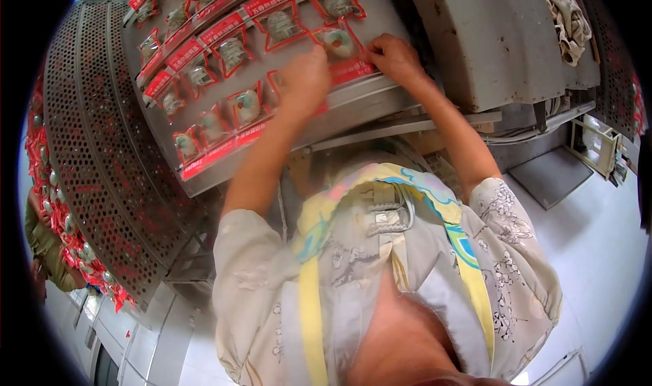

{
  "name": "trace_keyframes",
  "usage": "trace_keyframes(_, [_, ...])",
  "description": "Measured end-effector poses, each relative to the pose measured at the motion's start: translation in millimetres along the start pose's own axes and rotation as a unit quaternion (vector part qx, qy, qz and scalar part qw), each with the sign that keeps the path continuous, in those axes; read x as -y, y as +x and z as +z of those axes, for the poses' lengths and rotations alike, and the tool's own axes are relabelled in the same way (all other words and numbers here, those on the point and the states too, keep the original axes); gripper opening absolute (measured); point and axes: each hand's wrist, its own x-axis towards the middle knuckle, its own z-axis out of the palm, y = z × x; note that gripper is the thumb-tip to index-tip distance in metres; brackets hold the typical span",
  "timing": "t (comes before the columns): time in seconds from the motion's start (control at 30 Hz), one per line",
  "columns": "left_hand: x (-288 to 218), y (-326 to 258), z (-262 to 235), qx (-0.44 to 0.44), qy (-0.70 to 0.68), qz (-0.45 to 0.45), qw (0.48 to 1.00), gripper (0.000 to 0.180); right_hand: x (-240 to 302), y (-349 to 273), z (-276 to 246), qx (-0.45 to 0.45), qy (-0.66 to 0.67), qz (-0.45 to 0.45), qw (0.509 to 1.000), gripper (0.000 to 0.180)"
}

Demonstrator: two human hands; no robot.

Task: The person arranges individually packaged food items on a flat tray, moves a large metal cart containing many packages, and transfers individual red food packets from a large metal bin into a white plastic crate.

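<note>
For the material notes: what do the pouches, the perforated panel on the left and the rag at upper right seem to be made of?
Pouches: glossy clear plastic film, red-edged; the contents show through.
Perforated panel: dull grey, probably metal, given the regular round holes; hard plastic possible.
Rag: matte cloth, judging by its soft folds.

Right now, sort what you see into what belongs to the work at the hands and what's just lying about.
With the work:
- left hand (blurred), right hand
- red-edged packet between them
- similar packets in rows
- metal surface beneath

Lying about, apparently:
- crumpled cloth, upper right
- flat dark panel, right
</note>
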Motion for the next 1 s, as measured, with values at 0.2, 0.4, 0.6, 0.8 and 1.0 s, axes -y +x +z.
trace_keyframes(0.2, [8,-7,-3,0.011,-0.057,0.034,0.998,0.025,-9,7,-18,0.221,0.020,0.067,0.973,0.024])
trace_keyframes(0.4, [2,-8,-2,-0.036,-0.077,-0.040,0.996,0.025,-1,3,-12,0.185,0.037,0.116,0.975,0.024])
trace_keyframes(0.6, [-7,-22,-9,-0.029,-0.013,-0.003,0.999,0.018,2,-5,-17,0.193,-0.026,0.098,0.976,0.022])
trace_keyframes(0.8, [-22,-49,0,-0.177,-0.084,0.228,0.954,0.018,9,-24,-20,0.104,0.057,0.064,0.991,0.021])
trace_keyframes(1.0, [-27,-48,24,-0.192,-0.030,0.247,0.949,0.016,18,-74,-37,-0.060,0.088,-0.067,0.992,0.012])
